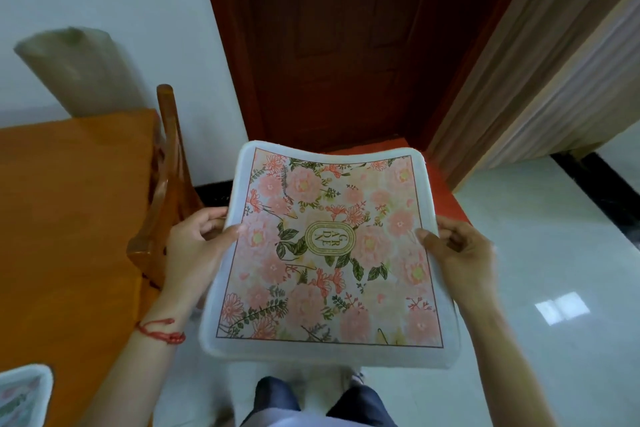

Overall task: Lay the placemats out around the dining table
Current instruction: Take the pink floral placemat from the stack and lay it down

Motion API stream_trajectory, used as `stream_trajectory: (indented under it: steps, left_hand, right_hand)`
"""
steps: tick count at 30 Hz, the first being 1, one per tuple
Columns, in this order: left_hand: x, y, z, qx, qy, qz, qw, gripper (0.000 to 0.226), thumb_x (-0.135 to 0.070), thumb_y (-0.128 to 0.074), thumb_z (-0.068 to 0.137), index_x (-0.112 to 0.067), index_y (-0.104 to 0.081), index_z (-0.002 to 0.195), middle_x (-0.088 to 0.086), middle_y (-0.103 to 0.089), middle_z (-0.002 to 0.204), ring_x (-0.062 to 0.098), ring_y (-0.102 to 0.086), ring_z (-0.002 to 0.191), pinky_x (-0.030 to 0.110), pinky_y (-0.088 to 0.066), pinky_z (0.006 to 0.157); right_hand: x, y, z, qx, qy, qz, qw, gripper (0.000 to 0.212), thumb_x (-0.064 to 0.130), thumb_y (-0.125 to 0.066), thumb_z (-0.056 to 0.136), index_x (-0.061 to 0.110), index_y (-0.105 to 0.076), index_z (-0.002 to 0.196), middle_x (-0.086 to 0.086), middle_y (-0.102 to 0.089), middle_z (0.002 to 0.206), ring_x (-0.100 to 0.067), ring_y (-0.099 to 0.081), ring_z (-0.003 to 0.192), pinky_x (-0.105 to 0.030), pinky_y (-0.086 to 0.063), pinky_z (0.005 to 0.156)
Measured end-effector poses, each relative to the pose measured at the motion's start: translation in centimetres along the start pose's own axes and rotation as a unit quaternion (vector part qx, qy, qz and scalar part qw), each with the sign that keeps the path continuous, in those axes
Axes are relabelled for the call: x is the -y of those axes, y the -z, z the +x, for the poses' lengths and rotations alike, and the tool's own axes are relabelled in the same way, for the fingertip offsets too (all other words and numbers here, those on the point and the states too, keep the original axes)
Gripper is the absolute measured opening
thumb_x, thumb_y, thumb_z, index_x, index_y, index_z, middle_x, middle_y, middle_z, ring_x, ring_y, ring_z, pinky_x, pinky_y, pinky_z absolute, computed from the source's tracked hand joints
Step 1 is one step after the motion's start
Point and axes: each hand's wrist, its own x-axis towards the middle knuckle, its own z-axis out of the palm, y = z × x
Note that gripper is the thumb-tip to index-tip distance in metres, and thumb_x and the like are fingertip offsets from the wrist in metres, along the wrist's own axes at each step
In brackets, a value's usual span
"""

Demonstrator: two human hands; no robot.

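Note:
I hold a floral placemat (329, 250) with a white border and pink flowers in front of me, above the floor. My left hand (199, 243) grips its left edge, thumb on top. My right hand (457, 246) grips its right edge the same way. The mat's far edge sags a little in the middle. The orange wooden dining table (69, 218) lies to my left. Another floral placemat (24, 392) rests on the table at the bottom left corner, only partly in view.
A wooden chair (166, 184) stands tucked against the table's end, between the table and me. A rolled sheet (76, 69) leans on the wall behind the table. A dark red door (339, 45) is ahead, curtains (536, 80) to the right, glossy white floor tiles (536, 270) below.

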Motion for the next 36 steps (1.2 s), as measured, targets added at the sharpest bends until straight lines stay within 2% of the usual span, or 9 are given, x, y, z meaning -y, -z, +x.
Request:
stream_trajectory:
  steps: [2,7,13,20,27,29,32,34,36]
  left_hand:
    - [-0.6,-1.3,1.2,-0.025,0.006,-0.002,1.0,0.026,-0.006,-0.071,0.074,-0.018,-0.065,0.096,-0.024,-0.067,0.064,-0.009,-0.063,0.063,0.005,-0.047,0.056]
    - [-2.5,-4.4,3.2,-0.094,0.022,-0.018,0.995,0.025,-0.001,-0.07,0.074,-0.013,-0.065,0.096,-0.017,-0.066,0.063,-0.011,-0.061,0.061,0.002,-0.042,0.053]
    - [-3.6,-5.2,5.3,-0.15,0.039,-0.007,0.988,0.026,-0.006,-0.071,0.074,-0.012,-0.066,0.099,-0.009,-0.067,0.081,-0.005,-0.063,0.066,0.005,-0.048,0.059]
    - [-3.3,-3.9,9.5,-0.187,0.059,-0.021,0.98,0.025,-0.004,-0.072,0.073,-0.023,-0.065,0.088,-0.029,-0.065,0.064,-0.01,-0.062,0.064,0.004,-0.046,0.057]
    - [-2.8,-1.0,15.8,-0.227,0.082,-0.032,0.97,0.024,-0.008,-0.071,0.074,-0.029,-0.063,0.083,-0.007,-0.066,0.076,0.007,-0.063,0.071,0.02,-0.045,0.061]
    - [-2.5,-0.1,17.3,-0.237,0.09,-0.038,0.966,0.027,-0.007,-0.071,0.074,-0.032,-0.061,0.081,-0.005,-0.066,0.077,0.009,-0.063,0.071,0.02,-0.045,0.06]
    - [-2.0,1.4,19.3,-0.257,0.112,-0.052,0.958,0.023,-0.006,-0.07,0.075,-0.022,-0.065,0.091,-0.003,-0.066,0.078,0.01,-0.063,0.07,0.015,-0.049,0.053]
    - [-1.8,2.3,20.2,-0.271,0.122,-0.054,0.953,0.024,-0.006,-0.07,0.074,-0.018,-0.065,0.094,-0.002,-0.066,0.079,0.012,-0.063,0.071,0.015,-0.05,0.056]
    - [-1.7,3.0,20.7,-0.292,0.132,-0.064,0.945,0.023,-0.005,-0.07,0.075,-0.02,-0.065,0.091,-0.002,-0.066,0.08,0.016,-0.063,0.072,0.026,-0.052,0.064]
  right_hand:
    - [0.0,0.0,3.1,0.02,0.018,-0.017,1.0,0.016,0.012,-0.069,0.079,0.023,-0.066,0.09,0.005,-0.068,0.072,-0.009,-0.066,0.06,-0.016,-0.053,0.051]
    - [0.7,0.0,10.2,0.078,0.038,-0.035,0.996,0.018,0.015,-0.069,0.079,0.023,-0.065,0.095,0.003,-0.069,0.079,-0.012,-0.068,0.063,-0.022,-0.056,0.053]
    - [2.6,-1.9,15.7,0.14,0.091,-0.054,0.984,0.023,0.014,-0.068,0.08,0.033,-0.061,0.09,0.011,-0.066,0.079,-0.012,-0.067,0.069,-0.016,-0.054,0.055]
    - [4.7,-7.1,20.0,0.185,0.11,-0.029,0.976,0.021,0.008,-0.067,0.08,0.023,-0.063,0.095,0.01,-0.067,0.08,-0.006,-0.066,0.069,-0.014,-0.053,0.055]
    - [7.0,-14.4,24.1,0.206,0.106,-0.013,0.973,0.02,0.01,-0.067,0.08,0.025,-0.066,0.093,0.006,-0.069,0.08,-0.007,-0.066,0.066,-0.019,-0.054,0.057]
    - [7.8,-16.5,25.1,0.215,0.114,-0.019,0.97,0.021,0.01,-0.067,0.08,0.029,-0.065,0.09,0.008,-0.069,0.079,-0.006,-0.066,0.066,-0.021,-0.055,0.058]
    - [9.0,-19.6,26.4,0.229,0.12,-0.022,0.966,0.022,0.011,-0.068,0.08,0.03,-0.064,0.089,0.009,-0.067,0.079,-0.004,-0.065,0.065,-0.02,-0.055,0.058]
    - [9.7,-21.5,27.1,0.24,0.117,-0.028,0.963,0.019,0.012,-0.068,0.08,0.025,-0.066,0.093,0.007,-0.068,0.081,-0.009,-0.067,0.069,-0.027,-0.057,0.061]
    - [10.4,-23.2,27.8,0.257,0.118,-0.035,0.959,0.019,0.012,-0.068,0.08,0.024,-0.065,0.095,0.005,-0.068,0.083,-0.015,-0.067,0.073,-0.033,-0.057,0.065]
